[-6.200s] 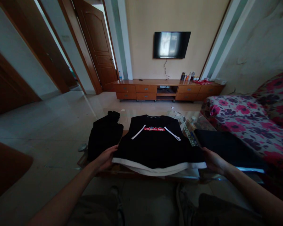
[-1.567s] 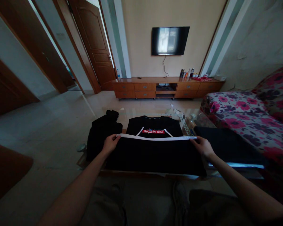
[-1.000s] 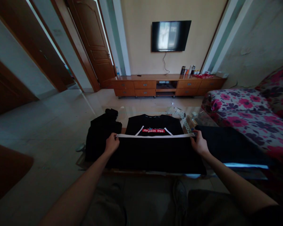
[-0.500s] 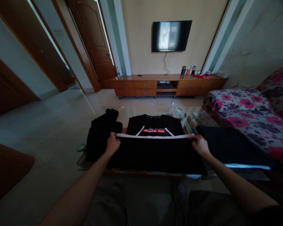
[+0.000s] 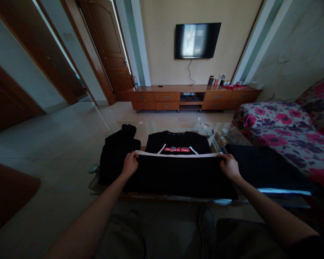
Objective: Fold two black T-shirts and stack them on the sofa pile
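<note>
A black T-shirt (image 5: 178,176) with a white hem band lies on the glass table, its lower part folded up over its front. The red "Remain free" print and the neckline show beyond the hem. My left hand (image 5: 130,164) pinches the hem's left end, and my right hand (image 5: 229,166) grips its right end. The white band runs nearly straight between them. Left of my left hand is a crumpled black garment (image 5: 115,154). A folded dark garment (image 5: 264,167) lies flat to the right of my right hand.
The glass table (image 5: 148,126) has a small glass jar (image 5: 224,132) near its far right. A flowered sofa (image 5: 278,120) stands at the right. Beyond the table is a low wooden cabinet (image 5: 166,97) with bottles on top, below a wall-mounted television (image 5: 197,40).
Both hands keep their hold on the hem. Its left end has risen slightly with my left hand; otherwise the scene barely shifts.
</note>
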`<state>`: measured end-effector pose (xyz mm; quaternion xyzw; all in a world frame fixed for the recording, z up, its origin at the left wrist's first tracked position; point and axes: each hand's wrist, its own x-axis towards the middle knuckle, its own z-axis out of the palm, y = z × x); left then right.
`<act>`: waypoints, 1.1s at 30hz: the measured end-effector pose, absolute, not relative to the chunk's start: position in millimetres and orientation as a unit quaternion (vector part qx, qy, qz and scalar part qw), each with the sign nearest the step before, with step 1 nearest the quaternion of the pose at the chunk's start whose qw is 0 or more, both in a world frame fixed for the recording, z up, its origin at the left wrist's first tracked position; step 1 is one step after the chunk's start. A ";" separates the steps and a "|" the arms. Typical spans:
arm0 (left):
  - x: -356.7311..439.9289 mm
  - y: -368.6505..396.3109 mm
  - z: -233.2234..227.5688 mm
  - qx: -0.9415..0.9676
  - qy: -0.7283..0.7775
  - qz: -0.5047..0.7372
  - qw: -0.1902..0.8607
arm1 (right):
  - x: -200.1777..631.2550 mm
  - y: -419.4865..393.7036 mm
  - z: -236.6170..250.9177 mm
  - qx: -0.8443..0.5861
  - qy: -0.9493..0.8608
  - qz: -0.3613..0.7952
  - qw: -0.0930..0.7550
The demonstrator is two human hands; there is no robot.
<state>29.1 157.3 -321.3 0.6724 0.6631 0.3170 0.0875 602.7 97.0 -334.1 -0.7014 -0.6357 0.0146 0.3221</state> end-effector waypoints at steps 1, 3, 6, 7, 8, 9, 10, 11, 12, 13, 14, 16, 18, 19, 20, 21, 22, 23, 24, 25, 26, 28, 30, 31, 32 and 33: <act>28.3 157.9 -323.6 0.674 0.658 0.323 0.091 | 602.4 97.2 -334.6 -0.701 -0.635 0.012 0.324; 26.3 159.0 -328.7 0.678 0.653 0.322 0.099 | 602.1 97.2 -336.4 -0.707 -0.634 0.009 0.313; 23.2 160.2 -334.0 0.693 0.641 0.314 0.104 | 602.3 96.7 -339.0 -0.717 -0.634 0.010 0.289; 22.6 160.4 -334.2 0.695 0.636 0.319 0.104 | 602.5 96.6 -339.1 -0.718 -0.633 0.008 0.290; 22.2 160.5 -333.9 0.695 0.633 0.326 0.104 | 602.5 96.6 -338.8 -0.716 -0.633 0.006 0.295; 22.0 160.6 -333.0 0.692 0.631 0.334 0.103 | 602.3 96.7 -338.3 -0.714 -0.632 0.001 0.302; 22.2 160.6 -332.1 0.691 0.631 0.339 0.102 | 602.0 96.9 -337.7 -0.712 -0.632 -0.003 0.307; 22.6 160.5 -331.2 0.690 0.632 0.338 0.102 | 601.4 97.1 -337.2 -0.712 -0.631 -0.007 0.307; 23.2 160.1 -330.6 0.692 0.635 0.328 0.102 | 600.7 97.3 -337.0 -0.716 -0.631 -0.008 0.300; 23.9 159.5 -330.4 0.694 0.641 0.311 0.103 | 599.9 97.5 -337.2 -0.722 -0.629 -0.006 0.288; 24.8 158.6 -330.4 0.696 0.650 0.287 0.103 | 599.0 97.5 -337.5 -0.730 -0.627 -0.003 0.274; 27.0 155.4 -329.9 0.694 0.674 0.232 0.102 | 597.0 97.0 -338.1 -0.741 -0.625 0.005 0.247; 30.5 150.5 -326.8 0.682 0.700 0.189 0.095 | 593.7 94.7 -336.8 -0.741 -0.634 0.005 0.220; 33.1 147.5 -324.0 0.675 0.711 0.177 0.084 | 590.8 92.7 -335.1 -0.741 -0.640 -0.004 0.204; 36.3 144.3 -320.4 0.673 0.717 0.172 0.065 | 586.7 90.0 -332.8 -0.742 -0.643 -0.020 0.187; 40.4 141.0 -316.6 0.677 0.714 0.173 0.040 | 581.3 86.7 -330.0 -0.745 -0.644 -0.039 0.171; 45.3 137.7 -312.8 0.689 0.702 0.179 0.013 | 574.5 83.1 -327.3 -0.745 -0.646 -0.058 0.156; 51.2 134.6 -309.7 0.710 0.679 0.185 -0.007 | 566.6 79.3 -325.1 -0.741 -0.651 -0.071 0.145; 57.7 131.7 -307.7 0.739 0.647 0.189 -0.017 | 558.0 75.7 -323.7 -0.733 -0.663 -0.075 0.134; 64.8 129.0 -307.1 0.771 0.609 0.188 -0.015 | 549.4 72.7 -323.6 -0.721 -0.679 -0.070 0.123; 72.0 126.6 -308.0 0.800 0.572 0.181 -0.002 | 541.4 70.3 -324.9 -0.707 -0.696 -0.058 0.112; 84.6 123.0 -313.5 0.840 0.520 0.152 0.033 | 529.9 68.5 -331.1 -0.690 -0.717 -0.032 0.094; 92.7 121.7 -320.9 0.852 0.506 0.123 0.060 | 526.7 70.4 -339.4 -0.691 -0.717 -0.015 0.091; 94.6 122.0 -324.0 0.851 0.508 0.115 0.069 | 527.9 72.3 -342.9 -0.694 -0.713 -0.009 0.095; 95.6 123.0 -326.3 0.849 0.511 0.111 0.074 | 530.0 74.7 -345.3 -0.696 -0.711 -0.004 0.098; 96.1 124.4 -327.6 0.848 0.512 0.110 0.077 | 532.1 77.1 -346.4 -0.698 -0.709 0.000 0.101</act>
